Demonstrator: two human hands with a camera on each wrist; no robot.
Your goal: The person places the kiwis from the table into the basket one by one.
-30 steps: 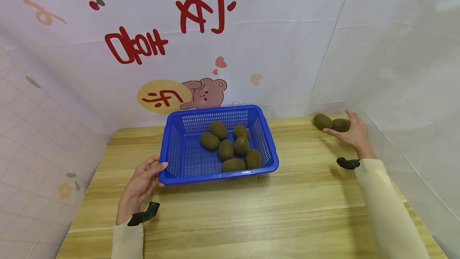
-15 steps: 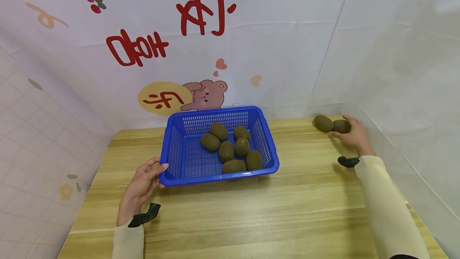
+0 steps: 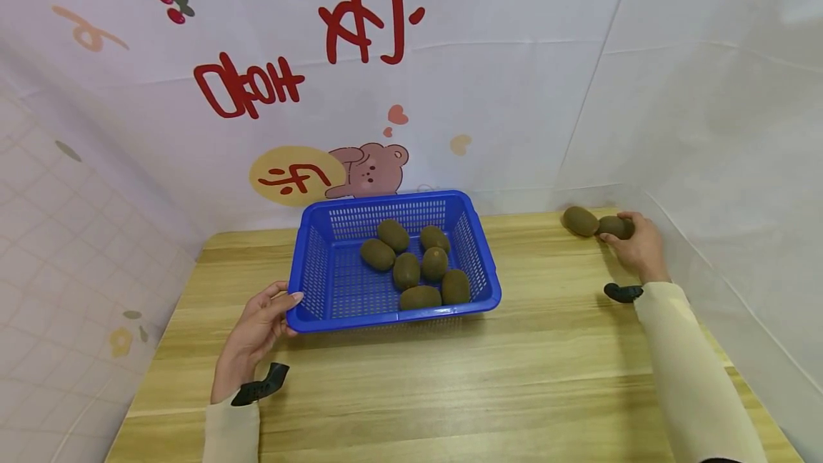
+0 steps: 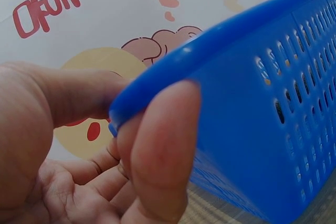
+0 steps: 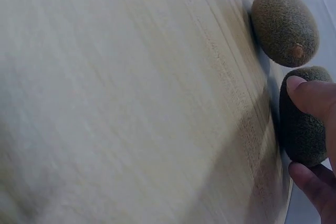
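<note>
At the table's back right corner, my right hand [image 3: 639, 249] holds a brown kiwi [image 3: 615, 227] between thumb and fingers. The right wrist view shows the thumb on one end of this kiwi [image 5: 304, 129] and fingers at the other. A second kiwi [image 3: 580, 221] lies just left of it. Mid-table is a blue plastic basket [image 3: 398, 316] with several kiwis [image 3: 406, 271] inside, mostly toward its right half. My left hand [image 3: 257, 324] grips the basket's left front corner; in the left wrist view, thumb and fingers pinch the blue rim [image 4: 205, 51].
The wood-grain table [image 3: 411, 391] extends in front of the basket and between it and my right hand. A white printed sheet [image 3: 514, 106] hangs behind, and more sheeting [image 3: 739, 234] borders the table on the right.
My right hand's spread fingers have drawn in around the right-hand kiwi, and the thumb has shifted right. The left hand keeps its hold on the basket. The head view has shifted slightly.
</note>
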